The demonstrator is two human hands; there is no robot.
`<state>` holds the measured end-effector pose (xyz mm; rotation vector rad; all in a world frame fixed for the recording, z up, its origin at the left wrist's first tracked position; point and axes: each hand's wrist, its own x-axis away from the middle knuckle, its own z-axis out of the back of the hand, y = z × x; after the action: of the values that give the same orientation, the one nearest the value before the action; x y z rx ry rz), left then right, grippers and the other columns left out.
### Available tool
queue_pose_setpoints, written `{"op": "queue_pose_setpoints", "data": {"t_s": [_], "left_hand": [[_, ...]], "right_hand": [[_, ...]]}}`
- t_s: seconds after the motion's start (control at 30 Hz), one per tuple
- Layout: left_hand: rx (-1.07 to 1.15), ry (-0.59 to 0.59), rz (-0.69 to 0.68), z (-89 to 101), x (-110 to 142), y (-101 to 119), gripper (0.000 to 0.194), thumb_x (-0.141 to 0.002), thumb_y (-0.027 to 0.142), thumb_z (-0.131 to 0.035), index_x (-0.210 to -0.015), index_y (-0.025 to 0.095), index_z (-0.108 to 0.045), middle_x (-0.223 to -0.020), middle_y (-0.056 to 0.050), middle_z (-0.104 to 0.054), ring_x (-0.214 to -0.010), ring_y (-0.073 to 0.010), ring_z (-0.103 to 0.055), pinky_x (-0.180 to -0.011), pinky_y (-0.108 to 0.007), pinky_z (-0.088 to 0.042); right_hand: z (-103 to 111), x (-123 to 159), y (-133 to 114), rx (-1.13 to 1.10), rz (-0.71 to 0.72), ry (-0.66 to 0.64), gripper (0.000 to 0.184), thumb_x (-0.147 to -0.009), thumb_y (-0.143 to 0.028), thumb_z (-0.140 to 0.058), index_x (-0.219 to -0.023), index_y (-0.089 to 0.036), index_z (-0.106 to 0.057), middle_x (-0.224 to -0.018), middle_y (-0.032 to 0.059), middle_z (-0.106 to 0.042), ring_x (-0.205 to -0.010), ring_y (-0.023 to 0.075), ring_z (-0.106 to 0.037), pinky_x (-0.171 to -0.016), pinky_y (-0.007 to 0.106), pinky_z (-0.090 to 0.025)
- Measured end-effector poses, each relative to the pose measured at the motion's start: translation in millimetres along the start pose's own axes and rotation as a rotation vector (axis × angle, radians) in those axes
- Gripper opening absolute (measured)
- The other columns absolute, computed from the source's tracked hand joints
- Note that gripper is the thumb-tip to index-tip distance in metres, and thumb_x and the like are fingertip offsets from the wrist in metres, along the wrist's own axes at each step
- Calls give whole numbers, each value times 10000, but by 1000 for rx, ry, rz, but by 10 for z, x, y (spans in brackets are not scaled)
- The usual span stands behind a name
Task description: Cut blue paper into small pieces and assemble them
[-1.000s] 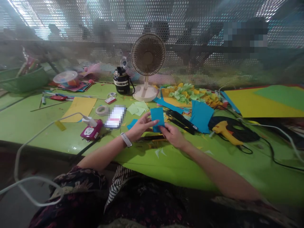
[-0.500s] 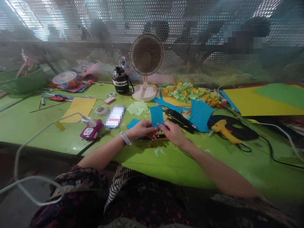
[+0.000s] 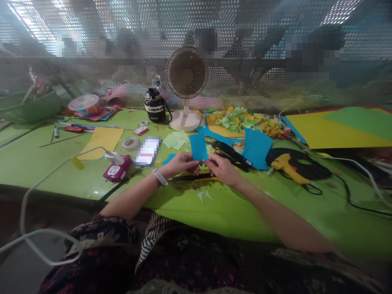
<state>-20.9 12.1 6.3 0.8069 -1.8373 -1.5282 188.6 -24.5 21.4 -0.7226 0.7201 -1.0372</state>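
A small blue paper rectangle (image 3: 199, 146) stands upright between my hands, above the green table (image 3: 171, 208). My left hand (image 3: 183, 164) pinches its lower left corner, and my right hand (image 3: 221, 168) pinches the lower right, thumbs close together along the bottom edge. Beneath them on the table lies a dark, long tool with yellow on it (image 3: 191, 178), partly hidden by the right hand. A black stapler-like tool (image 3: 234, 156) rests just beyond my right hand. More blue paper (image 3: 169, 158) shows behind my left hand, and a larger blue stack (image 3: 257, 148) lies to the right.
A fan (image 3: 186, 77) and a black bottle (image 3: 155, 107) stand at the back. Folded green and yellow paper pieces (image 3: 241, 120) are heaped behind. At right lies a yellow glue gun (image 3: 289, 168) with its cord; at left, a phone (image 3: 147, 151) and a purple power adapter (image 3: 118, 168).
My left fingers have moved from the side of the blue paper down to its lower corner. Both hands and the paper have shifted slightly left.
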Motion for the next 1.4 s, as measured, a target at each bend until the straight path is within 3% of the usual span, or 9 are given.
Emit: {"op": "queue_pose_setpoints", "data": {"t_s": [0.17, 0.33, 0.47, 0.63, 0.83, 1.07, 1.17, 1.3, 1.4], "left_hand": [[-24, 7, -6, -7, 7, 2, 375, -730, 444, -832, -881, 126, -704, -751, -58, -736, -631, -117, -676, -627, -246, -562], [64, 184, -88, -13, -10, 10, 389, -697, 427, -858, -922, 136, -734, -890, -65, -756, -745, -130, -687, -697, -250, -555], [280, 333, -111, 30, -63, 10, 424, -631, 435, -895, -866, 125, -727, -820, -46, -750, -659, -127, -663, -676, -280, -566], [380, 468, -91, 109, -114, 55, 335, -664, 356, -893, -792, 119, -693, -627, -1, -692, -495, -81, -595, -529, -204, -526], [498, 543, -88, 154, -141, 104, 226, -745, 256, -842, -831, 117, -687, -660, -15, -713, -514, -94, -637, -577, -212, -572], [582, 581, -172, 275, -146, 174, 162, -782, 202, -810, -820, 115, -679, -675, -14, -715, -519, -85, -638, -568, -192, -554], [551, 575, -184, 316, -151, 176, 187, -775, 227, -820, -815, 113, -677, -683, -15, -717, -532, -82, -641, -577, -194, -548], [492, 550, -190, 344, -156, 138, 247, -739, 277, -852, -796, 120, -670, -663, -2, -702, -504, -64, -608, -519, -175, -496], [458, 531, -188, 356, -158, 100, 291, -710, 314, -872, -813, 123, -678, -645, 6, -686, -482, -57, -577, -482, -170, -466]], "right_hand": [[5, 2, -10, -7, -10, -7, 439, -898, -652, -519, -746, -246, -453, -585, -31, -537, -538, 159, -524, -594, 313, -410], [-7, 8, -35, 59, 13, -109, 422, -928, -614, -483, -731, -242, -454, -605, -16, -550, -575, 165, -516, -598, 311, -391], [-10, 4, -34, 157, 37, -144, 412, -917, -605, -514, -758, -225, -527, -682, 16, -586, -636, 182, -526, -614, 321, -386], [71, -32, 66, 377, 132, -258, 425, -757, -565, -766, -965, -211, -657, -1041, 102, -649, -952, 271, -606, -789, 367, -462], [101, -68, 137, 587, 166, -423, 260, -865, -402, -702, -932, -159, -636, -1016, 132, -612, -970, 293, -581, -816, 410, -465], [493, -27, -81, 427, 35, -547, 391, -900, -521, -598, -1112, -195, -644, -1064, 113, -678, -937, 274, -633, -804, 389, -498], [798, 31, -157, 376, 119, -442, 550, -907, -604, -556, -1329, -255, -608, -1239, 117, -647, -1118, 304, -618, -944, 438, -494], [1109, 66, -131, 457, 258, -120, 447, -943, -595, -514, -1253, -316, -674, -1152, 120, -650, -1089, 339, -617, -956, 523, -504], [1175, 47, -40, 551, 327, 95, 427, -955, -576, -501, -1258, -329, -672, -1069, 144, -635, -1030, 364, -615, -912, 570, -520]]}}
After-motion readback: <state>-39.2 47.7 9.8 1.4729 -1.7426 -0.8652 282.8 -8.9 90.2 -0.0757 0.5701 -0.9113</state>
